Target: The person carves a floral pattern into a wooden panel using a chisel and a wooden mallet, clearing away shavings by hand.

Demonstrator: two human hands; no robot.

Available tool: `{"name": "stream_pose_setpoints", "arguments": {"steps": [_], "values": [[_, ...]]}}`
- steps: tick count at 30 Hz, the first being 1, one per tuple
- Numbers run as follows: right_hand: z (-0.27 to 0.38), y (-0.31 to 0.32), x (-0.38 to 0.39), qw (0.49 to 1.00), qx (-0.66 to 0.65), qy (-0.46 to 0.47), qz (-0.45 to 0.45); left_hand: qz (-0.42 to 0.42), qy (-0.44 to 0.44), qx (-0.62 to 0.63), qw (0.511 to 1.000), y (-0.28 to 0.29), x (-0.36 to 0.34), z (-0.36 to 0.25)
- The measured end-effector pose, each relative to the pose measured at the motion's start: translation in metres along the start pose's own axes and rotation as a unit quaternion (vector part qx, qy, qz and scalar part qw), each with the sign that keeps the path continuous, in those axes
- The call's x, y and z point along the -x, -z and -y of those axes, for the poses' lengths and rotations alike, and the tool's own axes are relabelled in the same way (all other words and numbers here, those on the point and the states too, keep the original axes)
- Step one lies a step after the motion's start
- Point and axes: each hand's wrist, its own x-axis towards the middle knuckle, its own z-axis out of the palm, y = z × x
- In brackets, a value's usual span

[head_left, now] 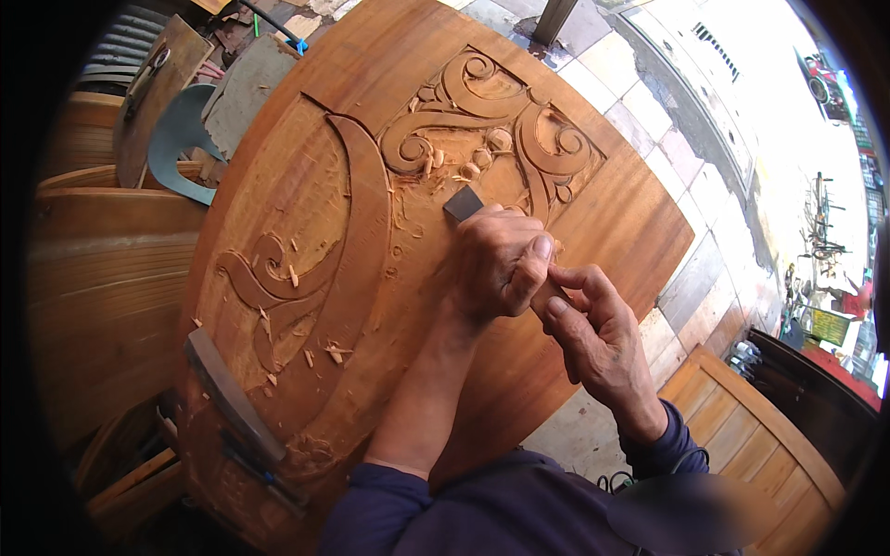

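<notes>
A broad chisel (463, 203) lies low over a brown wooden panel (640, 218); its dark, square blade points toward the carved scrolls (461, 116). My left hand (501, 255) is closed around its middle, knuckles up, close to the wood. Behind it, the fingers and thumb of my right hand (598, 338) pinch the brown handle (549, 301). Pale wood chips (434, 159) lie near small round carved knobs (482, 157). A long curved carved band (366, 195) runs down the panel's left half. The blade's exact contact with the wood cannot be made out.
A dark curved bar (232, 394) rests on the panel's lower left, beside slim dark tools (264, 473). More wooden panels (116, 278) stand at the left, near a grey-blue curved piece (176, 139). Tiled floor (640, 116) borders the right side, with another wooden panel (751, 426) lower right.
</notes>
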Motion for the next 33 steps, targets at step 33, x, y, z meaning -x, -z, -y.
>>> {"name": "stream_pose_setpoints", "arguments": {"steps": [33], "values": [[-0.093,0.002,-0.024,0.955,-0.238,0.162,-0.068,0.057,-0.031,-0.358,0.932,0.091,-0.038,0.056]]}}
